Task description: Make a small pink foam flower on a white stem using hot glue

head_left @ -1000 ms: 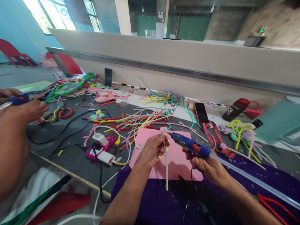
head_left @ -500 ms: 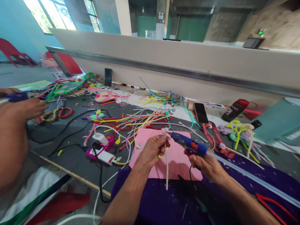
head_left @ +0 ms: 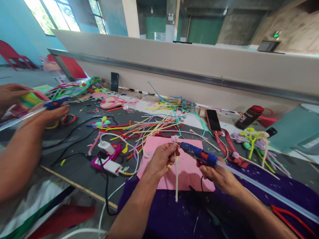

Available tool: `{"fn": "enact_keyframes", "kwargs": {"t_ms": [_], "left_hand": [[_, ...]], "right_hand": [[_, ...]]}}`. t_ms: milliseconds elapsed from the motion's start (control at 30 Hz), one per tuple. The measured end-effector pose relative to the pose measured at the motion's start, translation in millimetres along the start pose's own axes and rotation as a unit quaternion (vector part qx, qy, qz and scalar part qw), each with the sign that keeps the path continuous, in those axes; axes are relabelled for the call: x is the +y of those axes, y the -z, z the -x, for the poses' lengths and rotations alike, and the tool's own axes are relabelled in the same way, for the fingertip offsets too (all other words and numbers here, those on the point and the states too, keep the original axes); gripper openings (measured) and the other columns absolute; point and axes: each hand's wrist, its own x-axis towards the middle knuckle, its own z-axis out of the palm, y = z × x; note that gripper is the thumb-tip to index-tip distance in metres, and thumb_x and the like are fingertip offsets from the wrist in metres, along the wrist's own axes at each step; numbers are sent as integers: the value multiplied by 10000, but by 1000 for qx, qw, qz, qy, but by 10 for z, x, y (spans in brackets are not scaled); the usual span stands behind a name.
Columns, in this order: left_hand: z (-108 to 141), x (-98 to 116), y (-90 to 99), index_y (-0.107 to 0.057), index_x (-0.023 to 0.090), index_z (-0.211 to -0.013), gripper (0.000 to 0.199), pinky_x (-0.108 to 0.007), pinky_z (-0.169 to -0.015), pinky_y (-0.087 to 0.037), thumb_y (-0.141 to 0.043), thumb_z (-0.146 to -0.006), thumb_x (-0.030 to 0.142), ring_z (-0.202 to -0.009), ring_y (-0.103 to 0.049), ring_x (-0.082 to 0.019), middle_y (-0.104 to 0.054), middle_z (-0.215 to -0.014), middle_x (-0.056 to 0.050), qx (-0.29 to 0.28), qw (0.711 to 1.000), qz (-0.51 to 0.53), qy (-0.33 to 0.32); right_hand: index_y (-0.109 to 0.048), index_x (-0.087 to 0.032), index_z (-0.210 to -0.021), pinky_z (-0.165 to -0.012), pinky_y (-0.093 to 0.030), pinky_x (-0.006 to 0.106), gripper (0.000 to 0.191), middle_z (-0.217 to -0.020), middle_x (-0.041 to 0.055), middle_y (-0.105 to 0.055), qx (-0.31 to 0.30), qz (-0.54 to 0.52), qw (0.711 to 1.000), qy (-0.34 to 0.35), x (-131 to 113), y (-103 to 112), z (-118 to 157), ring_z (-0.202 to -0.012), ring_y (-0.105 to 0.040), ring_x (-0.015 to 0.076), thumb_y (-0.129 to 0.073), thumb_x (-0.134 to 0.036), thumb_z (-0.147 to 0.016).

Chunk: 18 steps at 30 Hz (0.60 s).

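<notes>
Between thumb and fingers, my left hand point(head_left: 160, 159) pinches a pale pink pipe-cleaner flower point(head_left: 175, 139), its cream stem point(head_left: 176, 179) hanging straight down. My right hand point(head_left: 216, 174) is wrapped round a blue hot glue gun point(head_left: 198, 153) with a long clear glue stick point(head_left: 269, 192) running out of its back. The gun's nozzle points left, right at the flower near my left fingertips; whether it touches cannot be made out. Under both hands lies a pink sheet point(head_left: 189, 181) on a purple cloth point(head_left: 171, 212).
Left of the sheet sits a magenta power strip point(head_left: 116, 152) with chargers and trailing cords. Loose pipe cleaners point(head_left: 154, 124) spread behind it. At the right are a phone point(head_left: 213, 120), a dark bottle point(head_left: 250, 117) and finished-looking flowers point(head_left: 251, 142). A co-worker's hands point(head_left: 53, 116) hold another glue gun at far left.
My hands stay almost still, the nozzle tip shifting very slightly left and down at the flower. At far left, the co-worker's glue gun has moved right, and a multicoloured striped piece now shows.
</notes>
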Motion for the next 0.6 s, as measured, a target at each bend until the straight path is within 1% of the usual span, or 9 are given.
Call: {"fn": "enact_keyframes", "kwargs": {"t_ms": [133, 233, 300, 400, 500, 600], "left_hand": [[7, 4, 10, -608, 118, -697, 235, -151, -345, -211, -660, -671, 345, -356, -336, -8, -545, -550, 12, -3, 1000, 2, -2], [13, 9, 12, -616, 120, -719, 233, -150, -346, -218, -662, -664, 342, -359, -333, -9, -539, -554, 13, -9, 1000, 2, 1], [16, 15, 11, -617, 125, -729, 225, -150, -345, -220, -658, -667, 338, -357, -330, -11, -535, -553, 17, -9, 1000, 0, 7], [19, 24, 9, -610, 127, -705, 211, -149, -345, -220, -660, -669, 329, -353, -324, -8, -528, -541, 23, -10, 1000, 1, 14], [24, 28, 14, -597, 119, -663, 212, -145, -346, -216, -665, -673, 320, -350, -317, 0, -521, -525, 25, -12, 1000, 4, 8], [29, 28, 23, -604, 120, -683, 203, -141, -349, -220, -656, -689, 316, -352, -323, 3, -528, -532, 26, -18, 1000, 6, 4]], "right_hand": [[-528, -163, -739, -438, -318, 208, 273, -563, -14, -428, 1, 19, 1000, 10, -41, 14, -1, -501, -388, 99, -455, -411, -828], [-512, -167, -702, -433, -311, 211, 294, -550, -13, -435, 13, 38, 999, 15, -57, 20, -11, -496, -394, 101, -439, -420, -832], [-511, -167, -714, -443, -323, 215, 307, -550, -11, -446, 16, 43, 999, 18, -51, 21, -19, -501, -410, 106, -424, -432, -839], [-507, -169, -717, -454, -328, 216, 309, -549, -12, -456, 3, 44, 999, 20, -27, 20, -24, -499, -420, 105, -424, -438, -844], [-500, -172, -713, -452, -319, 215, 306, -559, -11, -464, -5, 42, 999, 19, -15, 23, -17, -498, -420, 102, -433, -441, -843], [-500, -171, -718, -462, -328, 220, 328, -558, -11, -457, -6, 43, 999, 20, -33, 32, -14, -505, -430, 108, -414, -461, -846]]}}
